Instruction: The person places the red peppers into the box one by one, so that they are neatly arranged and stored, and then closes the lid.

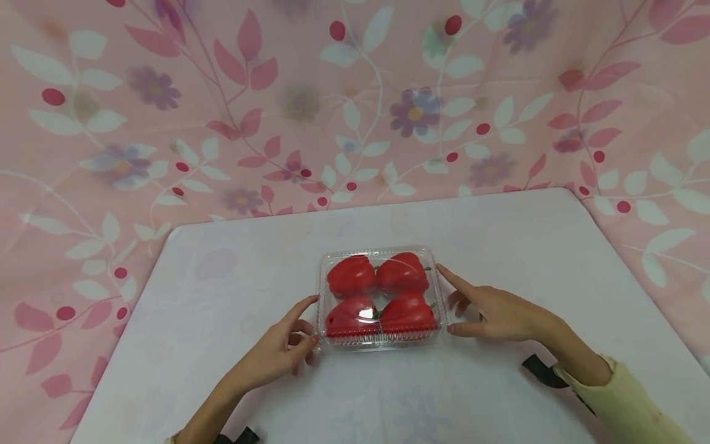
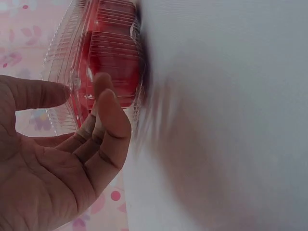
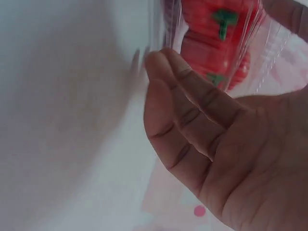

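A clear plastic clamshell box (image 1: 381, 345) lies on the white table, with several red bell peppers (image 1: 351, 277) with green stems inside. Its lid lies over the peppers. At the box's left side is my left hand (image 1: 272, 354), index fingertip and thumb at its edge. In the left wrist view the thumb (image 2: 45, 94) touches the ribbed wall and the other fingers bend loosely beside it. Across from it, my right hand (image 1: 499, 313) reaches to the right side, index fingertip near the upper right corner and thumb near the lower right. Neither hand wraps round the box.
The white table (image 1: 249, 259) has rounded far corners. Behind it hangs a pink floral cloth (image 1: 310, 111). A black strap (image 1: 546, 372) shows by the right wrist, next to a pale yellow sleeve (image 1: 627, 401).
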The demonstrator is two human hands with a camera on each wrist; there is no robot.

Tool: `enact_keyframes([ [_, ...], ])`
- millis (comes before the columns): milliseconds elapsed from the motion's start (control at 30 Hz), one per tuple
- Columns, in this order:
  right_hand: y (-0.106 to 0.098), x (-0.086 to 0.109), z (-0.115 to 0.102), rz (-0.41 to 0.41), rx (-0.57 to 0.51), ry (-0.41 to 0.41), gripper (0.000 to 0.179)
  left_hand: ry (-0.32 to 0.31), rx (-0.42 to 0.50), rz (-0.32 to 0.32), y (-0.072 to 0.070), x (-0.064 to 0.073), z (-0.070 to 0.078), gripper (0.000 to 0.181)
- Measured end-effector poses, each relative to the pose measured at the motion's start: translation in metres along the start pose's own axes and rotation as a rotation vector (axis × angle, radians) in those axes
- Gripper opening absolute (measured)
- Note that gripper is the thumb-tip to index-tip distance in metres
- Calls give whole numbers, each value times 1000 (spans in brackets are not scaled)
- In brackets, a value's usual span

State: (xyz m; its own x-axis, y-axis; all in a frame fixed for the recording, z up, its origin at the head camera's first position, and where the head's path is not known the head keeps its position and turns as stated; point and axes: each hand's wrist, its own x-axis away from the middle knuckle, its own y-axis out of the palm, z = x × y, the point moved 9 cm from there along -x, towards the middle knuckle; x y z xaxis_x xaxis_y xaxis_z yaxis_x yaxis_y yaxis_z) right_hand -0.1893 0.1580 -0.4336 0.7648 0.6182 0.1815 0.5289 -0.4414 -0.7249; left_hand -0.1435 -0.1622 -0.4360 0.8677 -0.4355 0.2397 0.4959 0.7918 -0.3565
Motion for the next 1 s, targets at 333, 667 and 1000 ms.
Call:
enact_keyframes([
  [333, 18, 2, -13, -147, -454, -101, 99, -24, 179, -88, 6, -2, 1, 75],
  [667, 24, 0, -13, -214, -656, -57, 102, 2, 317, -100, 8, -1, -2, 76],
  [1000, 24, 0, -10, -207, -655, -60, 104, -10, 336, -74, 10, -2, -6, 77],
])
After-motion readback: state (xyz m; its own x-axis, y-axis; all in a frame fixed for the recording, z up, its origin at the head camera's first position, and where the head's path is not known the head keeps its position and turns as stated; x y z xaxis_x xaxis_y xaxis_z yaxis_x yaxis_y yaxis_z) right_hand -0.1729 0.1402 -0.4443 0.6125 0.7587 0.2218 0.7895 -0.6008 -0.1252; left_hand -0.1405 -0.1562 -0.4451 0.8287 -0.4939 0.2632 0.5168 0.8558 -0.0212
